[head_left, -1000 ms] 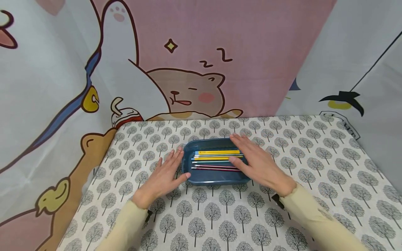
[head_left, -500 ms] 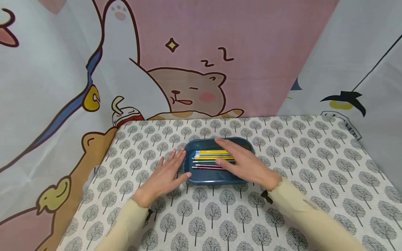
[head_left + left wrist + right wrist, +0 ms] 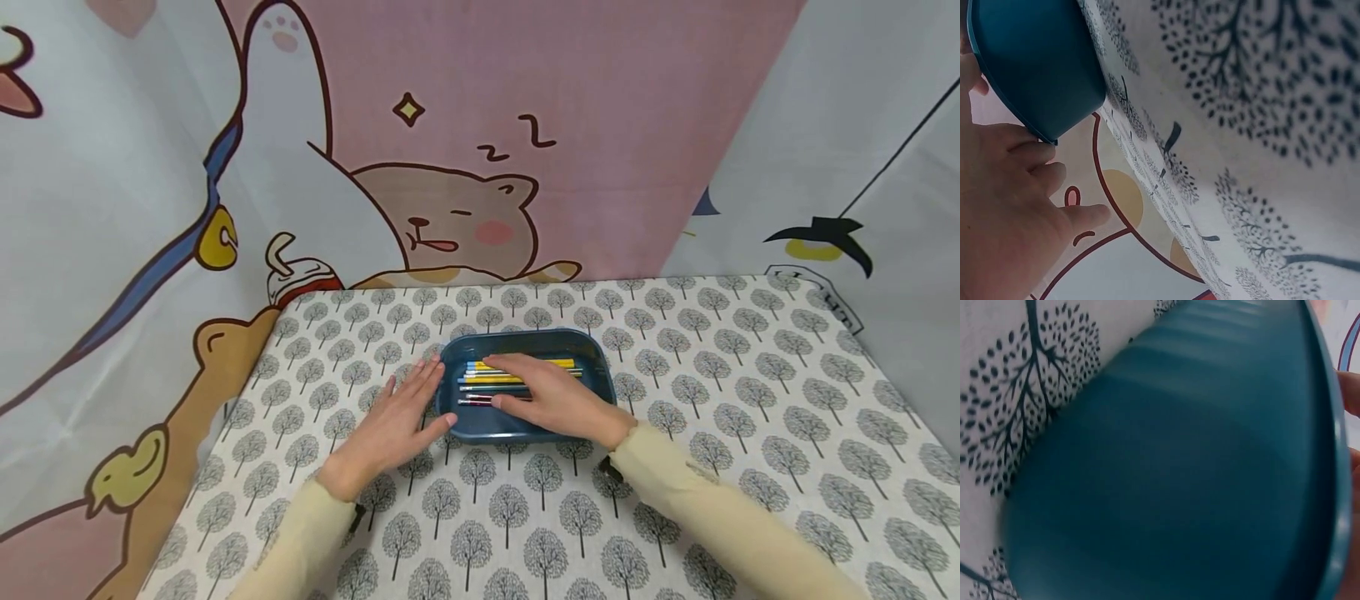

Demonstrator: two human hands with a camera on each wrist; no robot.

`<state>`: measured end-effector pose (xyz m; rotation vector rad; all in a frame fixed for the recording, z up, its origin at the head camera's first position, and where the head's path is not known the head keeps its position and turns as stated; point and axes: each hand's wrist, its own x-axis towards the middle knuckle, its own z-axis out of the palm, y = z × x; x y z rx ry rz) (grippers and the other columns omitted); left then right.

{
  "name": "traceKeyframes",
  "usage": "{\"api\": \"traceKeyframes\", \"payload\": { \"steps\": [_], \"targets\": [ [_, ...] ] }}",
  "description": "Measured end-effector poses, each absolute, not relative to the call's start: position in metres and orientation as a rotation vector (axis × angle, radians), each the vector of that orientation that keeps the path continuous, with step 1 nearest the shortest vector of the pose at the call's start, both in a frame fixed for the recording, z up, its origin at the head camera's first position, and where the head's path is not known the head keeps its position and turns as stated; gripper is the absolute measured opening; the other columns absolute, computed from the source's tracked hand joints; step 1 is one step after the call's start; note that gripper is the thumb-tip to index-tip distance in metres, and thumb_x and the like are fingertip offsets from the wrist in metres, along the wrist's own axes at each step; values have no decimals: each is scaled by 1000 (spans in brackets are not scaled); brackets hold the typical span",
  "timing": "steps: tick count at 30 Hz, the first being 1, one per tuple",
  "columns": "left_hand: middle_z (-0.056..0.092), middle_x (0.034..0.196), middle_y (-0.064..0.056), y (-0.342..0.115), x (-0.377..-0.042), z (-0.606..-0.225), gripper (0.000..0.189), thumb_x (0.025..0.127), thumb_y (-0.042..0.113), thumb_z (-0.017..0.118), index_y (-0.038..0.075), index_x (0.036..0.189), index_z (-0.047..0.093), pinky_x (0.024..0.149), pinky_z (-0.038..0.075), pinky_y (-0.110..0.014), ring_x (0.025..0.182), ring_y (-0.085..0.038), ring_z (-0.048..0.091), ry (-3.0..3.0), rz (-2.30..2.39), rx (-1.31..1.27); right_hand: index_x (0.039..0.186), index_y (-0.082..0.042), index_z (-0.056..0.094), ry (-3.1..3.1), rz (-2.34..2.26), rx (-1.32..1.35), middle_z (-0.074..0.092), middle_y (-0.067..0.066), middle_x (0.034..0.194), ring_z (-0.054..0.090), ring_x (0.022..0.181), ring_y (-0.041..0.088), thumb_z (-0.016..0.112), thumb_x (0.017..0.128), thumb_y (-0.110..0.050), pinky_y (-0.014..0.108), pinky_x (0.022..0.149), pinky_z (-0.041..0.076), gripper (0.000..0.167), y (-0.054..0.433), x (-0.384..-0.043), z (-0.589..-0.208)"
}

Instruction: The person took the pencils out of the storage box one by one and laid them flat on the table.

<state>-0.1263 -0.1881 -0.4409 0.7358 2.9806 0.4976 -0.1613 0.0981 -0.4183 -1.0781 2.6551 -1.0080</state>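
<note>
A dark blue-green tray (image 3: 517, 434) lies on the table and holds several pencils, yellow pencils (image 3: 562, 363), green pencils (image 3: 486, 387) and dark red pencils (image 3: 474, 402), side by side with their eraser ends to the left. My left hand (image 3: 386, 429) is at the tray's left end, fingertips right at the rim, thumb spread toward the front corner. In the left wrist view its fingers lie along the edge of the tray (image 3: 1041, 56). My right hand (image 3: 562, 398) reaches over the tray, fingers extended across the pencils and partly hiding them. The tray wall (image 3: 1160, 462) fills most of the right wrist view.
A white tablecloth (image 3: 510, 508) with grey tree prints covers the table. Behind it and at both sides hangs a cartoon-printed curtain (image 3: 622, 125), close to the table's back edge.
My right hand has moved left, from the tray's right end to over the middle of the pencils. My left hand, the tray and the pencils stay in place.
</note>
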Motion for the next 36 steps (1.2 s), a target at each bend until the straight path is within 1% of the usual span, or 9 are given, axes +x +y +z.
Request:
{"api": "traceKeyframes", "payload": {
  "steps": [3, 7, 9, 14, 20, 27, 36],
  "targets": [
    [17, 171, -12, -187, -125, -442, 80, 106, 55, 47, 5, 164, 23, 122, 20, -65, 157, -33, 21, 2975, 506, 750, 152, -8, 53, 2621, -1024, -1088, 54, 9, 152, 51, 140, 25, 68, 102, -31, 47, 115, 43, 57, 94, -162, -422],
    [13, 171, -10, -185, -124, -443, 79, 108, 56, 41, 5, 164, 20, 123, 19, -64, 157, -32, 20, 2967, 490, 753, 148, -6, 57, 2578, -1010, -1090, 59, 9, 147, 56, 135, 26, 69, 102, -25, 48, 112, 47, 51, 89, -163, -427],
    [14, 171, -11, -184, -124, -442, 78, 108, 56, 40, 5, 164, 20, 123, 19, -64, 157, -32, 21, 2967, 496, 756, 146, -5, 59, 2563, -981, -1094, 61, 9, 145, 58, 133, 25, 69, 102, -23, 47, 111, 48, 49, 88, -164, -430],
    [18, 171, -13, -183, -125, -442, 78, 108, 56, 40, 4, 164, 22, 122, 20, -65, 156, -33, 23, 2977, 507, 775, 143, -5, 62, 2544, -931, -1071, 64, 8, 140, 61, 129, 23, 71, 101, -21, 45, 109, 50, 46, 84, -166, -433],
    [18, 171, -13, -182, -127, -443, 78, 108, 54, 43, 4, 164, 22, 121, 22, -66, 156, -33, 23, 2981, 494, 779, 139, -4, 65, 2536, -918, -1068, 67, 8, 137, 63, 126, 23, 72, 99, -19, 45, 107, 51, 43, 83, -170, -436],
    [18, 171, -14, -183, -127, -443, 79, 108, 58, 39, 4, 163, 21, 122, 21, -65, 156, -33, 22, 2978, 496, 774, 135, -2, 68, 2520, -902, -1063, 70, 9, 129, 68, 116, 22, 75, 97, -15, 43, 100, 55, 40, 78, -172, -438],
    [19, 170, -15, -183, -127, -443, 79, 108, 56, 42, 3, 163, 24, 121, 22, -65, 156, -34, 23, 2973, 518, 762, 130, -3, 71, 2503, -950, -984, 74, 8, 121, 71, 107, 20, 77, 95, -10, 41, 94, 58, 36, 75, -175, -441]
  ]
}}
